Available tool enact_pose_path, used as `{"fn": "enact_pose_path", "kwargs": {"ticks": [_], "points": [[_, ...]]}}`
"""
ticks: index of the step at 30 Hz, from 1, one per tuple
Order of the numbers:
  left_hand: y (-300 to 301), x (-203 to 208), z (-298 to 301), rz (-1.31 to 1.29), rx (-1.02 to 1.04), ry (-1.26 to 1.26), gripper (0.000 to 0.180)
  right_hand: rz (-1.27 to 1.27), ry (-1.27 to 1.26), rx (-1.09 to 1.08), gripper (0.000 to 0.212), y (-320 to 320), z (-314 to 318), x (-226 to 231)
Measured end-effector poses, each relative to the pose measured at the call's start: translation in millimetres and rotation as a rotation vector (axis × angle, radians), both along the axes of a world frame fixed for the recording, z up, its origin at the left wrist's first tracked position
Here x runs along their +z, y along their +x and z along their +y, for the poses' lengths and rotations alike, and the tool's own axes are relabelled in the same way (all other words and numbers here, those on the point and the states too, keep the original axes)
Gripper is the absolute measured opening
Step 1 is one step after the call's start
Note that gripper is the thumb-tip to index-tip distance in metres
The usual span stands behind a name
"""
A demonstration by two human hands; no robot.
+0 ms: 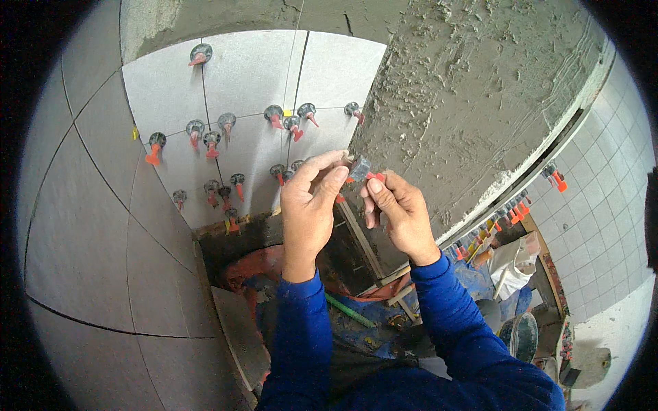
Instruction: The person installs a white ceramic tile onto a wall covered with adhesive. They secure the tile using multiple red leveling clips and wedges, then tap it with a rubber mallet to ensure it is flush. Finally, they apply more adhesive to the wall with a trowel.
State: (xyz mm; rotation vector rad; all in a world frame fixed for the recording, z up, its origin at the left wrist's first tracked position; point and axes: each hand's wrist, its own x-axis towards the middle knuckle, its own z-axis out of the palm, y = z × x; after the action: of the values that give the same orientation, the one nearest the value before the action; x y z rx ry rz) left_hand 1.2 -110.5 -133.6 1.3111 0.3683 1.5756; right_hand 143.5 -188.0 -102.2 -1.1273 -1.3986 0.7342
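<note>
Left hand (310, 200) holds the grey cap (358, 170) of a tile leveler (361, 166) slanting down rightward to its red handle (375, 177), pinched by the right hand (406, 214).

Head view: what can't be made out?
Red handle of the grey-capped clip: head view, partly hidden by fingers of the right hand.
Dark clip on the tiles: head view, lower part covered by the left hand.
Red clips at right: head view, too small and crowded to count.
Left wall tiles: head view, cut off by the dark fisheye rim.
</note>
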Motion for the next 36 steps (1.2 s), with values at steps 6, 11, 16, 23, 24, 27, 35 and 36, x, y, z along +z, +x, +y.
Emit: {"fn": "enact_pose_path", "kwargs": {"ticks": [6, 11, 16, 23, 24, 27, 35, 36], "points": [[-5, 7, -3, 0.119, 0.148, 0.101, 0.016, 0.111, -0.075, 0.059, 0.031, 2, -9, 9], [-12, 8, -5, 0.163, 0.153, 0.081, 0.015, 0.076, -0.155, 0.064, 0.032, -1, -13, 14], [-16, 6, 0, 0.309, 0.402, 0.297, 0.014, 0.012, -0.200, 0.043, 0.033, -5, -15, 16], [-17, 6, -2, 0.134, 0.012, -0.019, 0.018, -0.923, 0.285, -0.398, 0.013, -1, -10, 20], [-18, 6, -2, 0.152, 0.027, -0.015, 0.018, -0.992, 0.362, -0.416, 0.009, -1, -9, 21], [-23, 8, -2, 0.221, 0.077, 0.007, 0.019, -1.152, 0.466, -0.420, 0.015, -1, -11, 26], [-27, 2, -2, 0.318, 0.086, -0.019, 0.019, -1.370, 0.633, -0.316, 0.043, 4, -13, 35], [-26, 1, -3, 0.275, 0.090, -0.048, 0.019, -1.353, 0.638, -0.313, 0.046, 5, -12, 34]]}}
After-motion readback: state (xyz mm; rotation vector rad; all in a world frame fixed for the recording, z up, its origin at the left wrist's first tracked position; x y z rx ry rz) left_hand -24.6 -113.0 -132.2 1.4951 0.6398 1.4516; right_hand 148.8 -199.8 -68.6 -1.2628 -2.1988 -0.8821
